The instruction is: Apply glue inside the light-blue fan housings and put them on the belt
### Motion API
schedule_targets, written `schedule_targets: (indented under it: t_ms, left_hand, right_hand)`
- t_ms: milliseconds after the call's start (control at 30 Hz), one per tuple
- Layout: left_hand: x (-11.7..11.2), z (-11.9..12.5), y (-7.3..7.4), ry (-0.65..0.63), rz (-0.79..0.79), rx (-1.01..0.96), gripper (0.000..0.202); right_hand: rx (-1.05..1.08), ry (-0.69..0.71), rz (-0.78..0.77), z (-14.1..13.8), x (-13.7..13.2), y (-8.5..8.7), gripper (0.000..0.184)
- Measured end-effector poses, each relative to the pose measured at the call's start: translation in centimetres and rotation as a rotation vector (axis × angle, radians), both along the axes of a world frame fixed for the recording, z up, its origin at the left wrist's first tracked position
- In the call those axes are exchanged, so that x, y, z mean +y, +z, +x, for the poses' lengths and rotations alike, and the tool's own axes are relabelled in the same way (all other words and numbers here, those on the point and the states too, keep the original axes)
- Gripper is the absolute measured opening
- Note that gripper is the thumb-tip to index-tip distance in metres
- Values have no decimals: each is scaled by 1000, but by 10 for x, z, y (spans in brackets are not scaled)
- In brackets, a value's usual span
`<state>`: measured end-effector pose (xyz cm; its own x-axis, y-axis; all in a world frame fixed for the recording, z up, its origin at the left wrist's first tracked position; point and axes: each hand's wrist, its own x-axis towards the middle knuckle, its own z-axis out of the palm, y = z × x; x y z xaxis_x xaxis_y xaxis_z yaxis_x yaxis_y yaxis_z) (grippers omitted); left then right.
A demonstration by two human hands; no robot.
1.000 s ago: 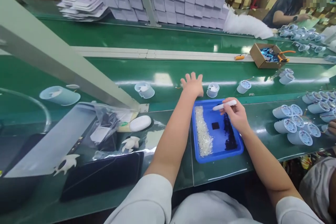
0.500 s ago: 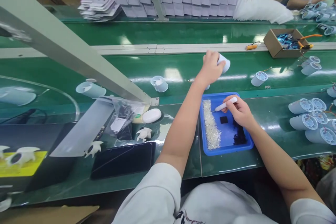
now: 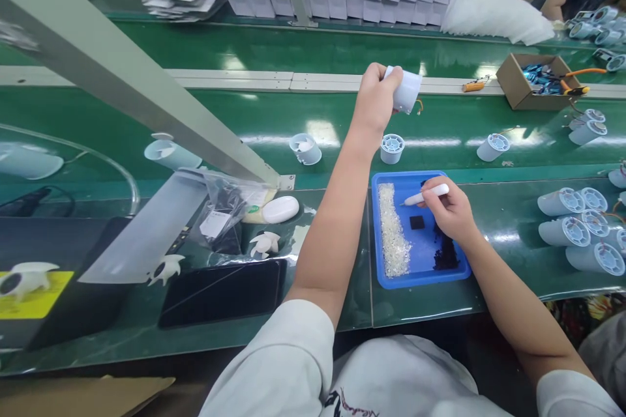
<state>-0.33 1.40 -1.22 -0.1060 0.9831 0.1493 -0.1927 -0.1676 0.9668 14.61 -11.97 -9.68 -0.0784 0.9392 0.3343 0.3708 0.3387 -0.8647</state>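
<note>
My left hand [image 3: 374, 99] is raised over the green belt [image 3: 244, 117], closed around a white cylindrical part [image 3: 405, 89] with a thin wire hanging from it. My right hand [image 3: 447, 212] rests over the blue tray [image 3: 420, 277] and grips a white pen-like tool [image 3: 424, 195], its tip pointing left toward a strip of clear small pieces [image 3: 394, 239]. The tray also holds a small black square [image 3: 417, 222] and a heap of dark small pieces [image 3: 446, 254]. Another white cylinder [image 3: 392, 148] stands on the belt just beyond the tray.
More white cylinders lie on the belt [image 3: 493, 146] and in a group at the right [image 3: 577, 225]. A cardboard box [image 3: 531, 81] with orange-handled pliers sits far right. Left of the tray are a plastic bag [image 3: 222, 218], a white oval piece [image 3: 280, 209] and a black phone [image 3: 220, 291]. A grey slanted beam [image 3: 122, 78] crosses the left.
My left hand reached flat over the belt, closed on a white cylinder and has lifted it up and away from me. My right hand stayed over the tray with the pen tool.
</note>
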Motion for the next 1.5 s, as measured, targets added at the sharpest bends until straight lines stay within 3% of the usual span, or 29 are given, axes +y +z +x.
schedule_targets:
  t_ms: [100, 300, 500, 633, 733, 833, 1300, 1400, 1500]
  left_hand:
    - [-8, -4, 11, -125, -104, -144, 30]
    - [-7, -9, 15, -143, -116, -229, 30]
    - [-10, -10, 16, -117, -108, -221, 27]
    - [-12, -10, 19, -98, -96, -195, 25]
    - [-13, -11, 22, -84, -79, -182, 24]
    - [-14, -12, 23, -88, -73, -161, 20]
    - [-19, -11, 20, -82, -29, -163, 20]
    - [-17, -12, 19, -91, -23, -196, 20]
    - [-16, -12, 20, -100, -19, -214, 21]
  right_hand:
    - [42, 76, -49, -1, 0, -4, 25]
    - [6, 80, -52, -2, 1, -2, 26]
    - [-215, -60, 121, 0, -1, 9, 18]
    - [-193, -261, 270, 5, 1, 10, 19]
    - [-175, -390, 283, 10, 5, 8, 23]
    - [-163, -432, 268, 14, 8, 5, 23]
    - [-150, -423, 296, 14, 10, 3, 23]
    - [-183, -361, 329, 11, 9, 3, 23]
    - [-204, -194, 355, 8, 8, 3, 21]
